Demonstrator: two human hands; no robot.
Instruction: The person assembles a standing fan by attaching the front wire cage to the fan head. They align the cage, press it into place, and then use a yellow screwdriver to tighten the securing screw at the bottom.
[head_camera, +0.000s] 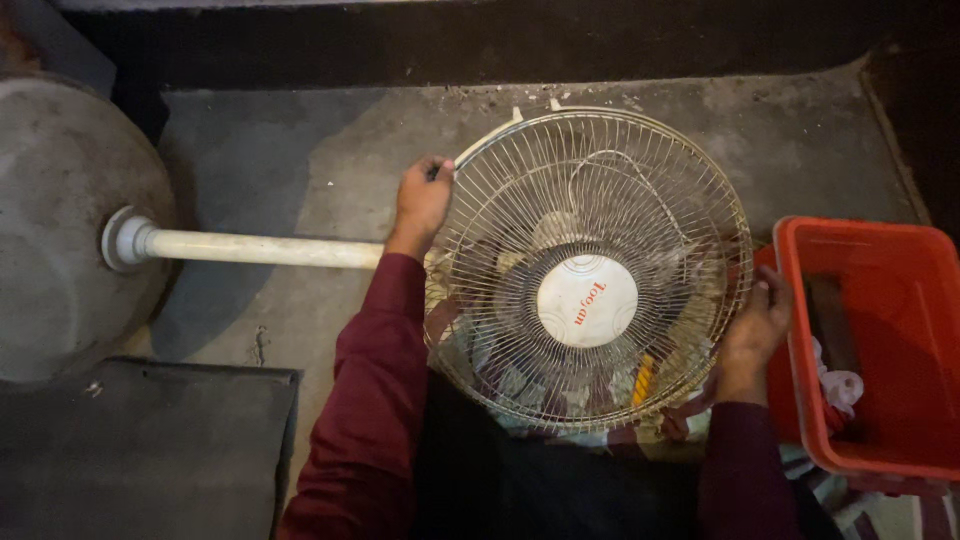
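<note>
A round wire fan guard (600, 190) with a white centre cap (586, 300) lies face up over my lap. My left hand (421, 198) grips its rim at the upper left. On the right edge, my right hand (757, 325) holds the rim beside a red bin. Both arms wear dark red sleeves. Patterned cloth and a yellow object (642, 380) show through the wires underneath.
A white fan pole (260, 249) runs left to a large round grey base (60, 220). A red plastic bin (880, 340) with cloth and a dark object stands at the right. A dark flat panel (140, 440) lies at the lower left on the concrete floor.
</note>
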